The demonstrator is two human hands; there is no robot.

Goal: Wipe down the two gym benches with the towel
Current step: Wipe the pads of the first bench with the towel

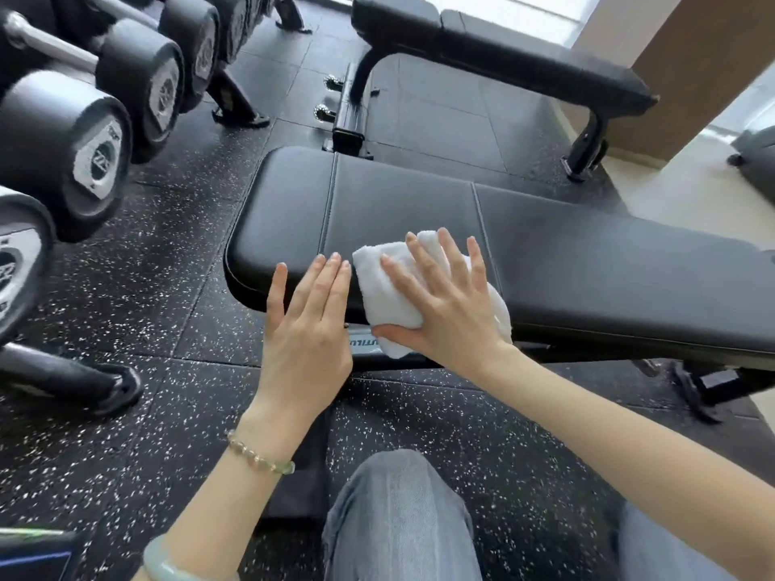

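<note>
A black padded gym bench (587,262) lies across the middle of the view, right in front of me. A folded white towel (379,287) drapes over its near edge. My right hand (444,304) presses flat on the towel with fingers spread and the thumb hooked under its lower end. My left hand (308,325) rests flat with fingers together on the bench's near edge, just left of the towel and holding nothing. A second black bench (503,39) stands farther back, parallel to the first.
A rack of black dumbbells (96,140) fills the left side, its foot (84,383) reaching toward me. The floor is speckled black rubber (176,287). My knees in grey jeans (398,517) sit below the near bench. A tan wall corner (692,69) stands at the right.
</note>
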